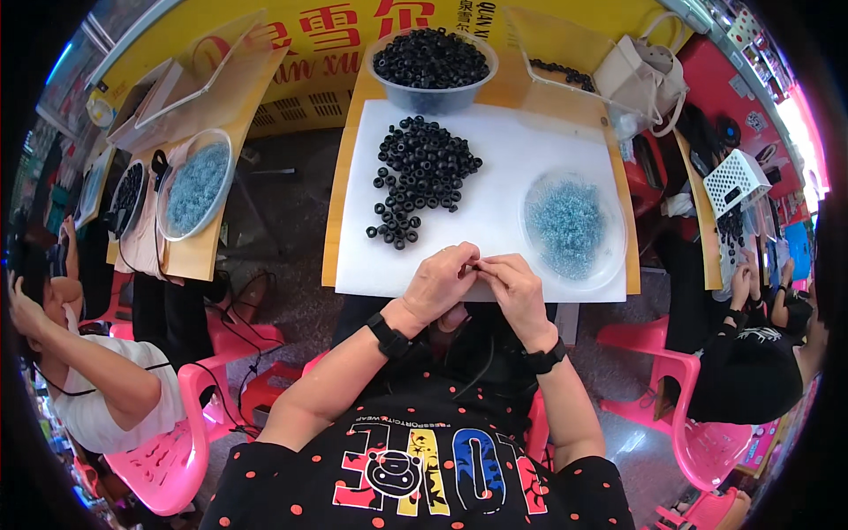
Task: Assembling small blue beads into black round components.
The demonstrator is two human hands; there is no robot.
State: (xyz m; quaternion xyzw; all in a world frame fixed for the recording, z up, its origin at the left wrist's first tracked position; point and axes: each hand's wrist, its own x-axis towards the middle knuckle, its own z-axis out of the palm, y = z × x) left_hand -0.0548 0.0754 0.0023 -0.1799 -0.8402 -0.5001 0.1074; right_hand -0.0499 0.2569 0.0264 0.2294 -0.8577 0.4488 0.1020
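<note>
My left hand (441, 281) and my right hand (515, 287) meet at the front edge of the white table mat (495, 212). Both are closed, thumbs and fingertips pinched together around a small dark piece (478, 266). Most of that piece is hidden, so its kind does not show. Ahead of my left hand lies a loose heap of black beads (426, 163), trailing toward me. To the right of my hands stands a shallow clear tray (616, 237) of tiny pale-blue beads (565, 225). A dark band circles each wrist.
A clear tub (433, 97) heaped with black beads stands at the table's far edge. Side tables hold another tray of blue beads (196, 190) and a white perforated box (736, 184). People sit on pink chairs (190, 424) at both sides. A beige bag (643, 78) stands far right.
</note>
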